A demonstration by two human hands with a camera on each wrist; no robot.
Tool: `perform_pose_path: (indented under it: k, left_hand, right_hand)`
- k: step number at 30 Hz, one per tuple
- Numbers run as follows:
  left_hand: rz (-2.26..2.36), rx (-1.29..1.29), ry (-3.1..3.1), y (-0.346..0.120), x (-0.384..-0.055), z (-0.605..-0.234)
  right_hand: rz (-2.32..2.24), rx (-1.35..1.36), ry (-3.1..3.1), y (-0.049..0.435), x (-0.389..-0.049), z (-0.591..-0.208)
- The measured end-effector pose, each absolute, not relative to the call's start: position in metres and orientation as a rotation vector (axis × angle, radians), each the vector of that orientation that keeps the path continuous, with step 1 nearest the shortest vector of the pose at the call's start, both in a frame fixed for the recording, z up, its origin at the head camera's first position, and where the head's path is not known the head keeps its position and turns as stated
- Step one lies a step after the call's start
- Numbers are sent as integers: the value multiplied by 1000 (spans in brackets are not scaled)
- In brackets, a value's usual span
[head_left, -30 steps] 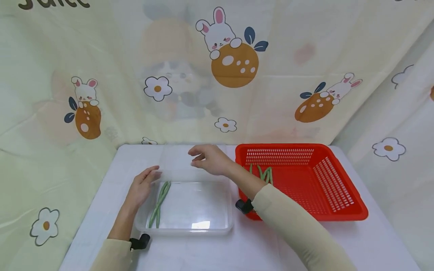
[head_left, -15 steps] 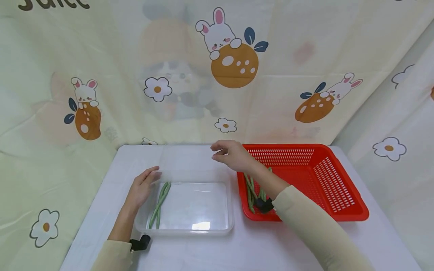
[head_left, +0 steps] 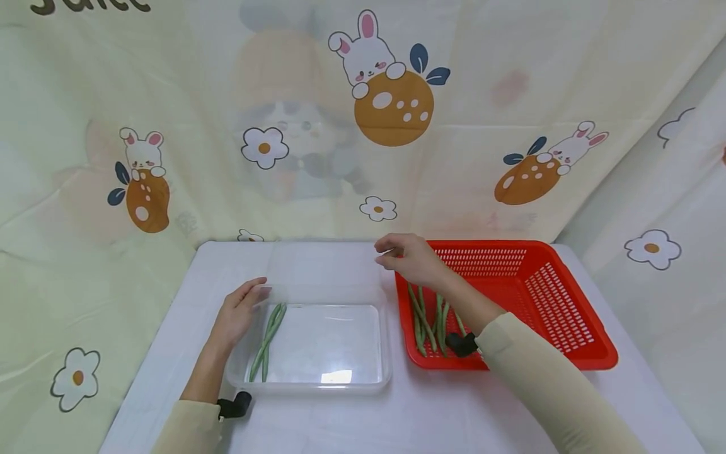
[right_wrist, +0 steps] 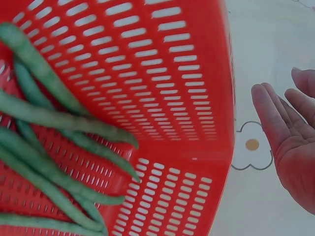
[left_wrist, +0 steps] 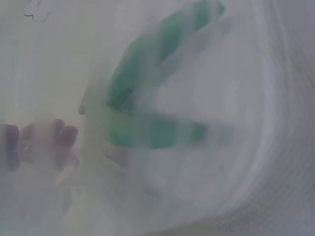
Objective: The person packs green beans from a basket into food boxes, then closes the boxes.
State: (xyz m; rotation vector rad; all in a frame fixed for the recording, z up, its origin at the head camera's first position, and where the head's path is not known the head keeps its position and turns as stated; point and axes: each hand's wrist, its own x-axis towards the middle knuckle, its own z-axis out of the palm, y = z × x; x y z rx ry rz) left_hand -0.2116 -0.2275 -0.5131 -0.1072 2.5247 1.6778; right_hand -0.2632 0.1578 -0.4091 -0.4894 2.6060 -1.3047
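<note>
My left hand [head_left: 235,315] rests along the left side of a clear plastic box [head_left: 329,388], its fingers fairly straight at the back left corner. Inside the box lie a couple of crossed green beans [head_left: 266,343], blurred through the plastic wall in the left wrist view. My right hand [head_left: 413,258] is in the air over the back left corner of a red plastic basket [head_left: 595,347], fingers loosely bent and holding nothing. Several green beans [right_wrist: 54,118] lie on the basket's floor at its left end, partly hidden by my forearm in the head view.
Box and basket stand side by side on a white-covered table [head_left: 425,416], with a narrow gap between them. A printed curtain [head_left: 317,176] hangs right behind the table's back edge. Another curtain side [head_left: 652,302] borders the table on the right.
My right hand has moved right, from above the box's back edge to the basket's back left corner. The left hand and the beans in the box stay put.
</note>
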Motion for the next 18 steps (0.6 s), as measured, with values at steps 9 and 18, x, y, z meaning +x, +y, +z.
perform_pose_path:
  k: [9,18]
  left_hand:
    - [1678,-118,2530,-228,-212,-515]
    - [1680,-119,2527,-228,-212,-515]
  right_hand:
    - [-1251,-465,2661,174,-266,-412]
    - [-1261,-451,2671,189,-268,-419]
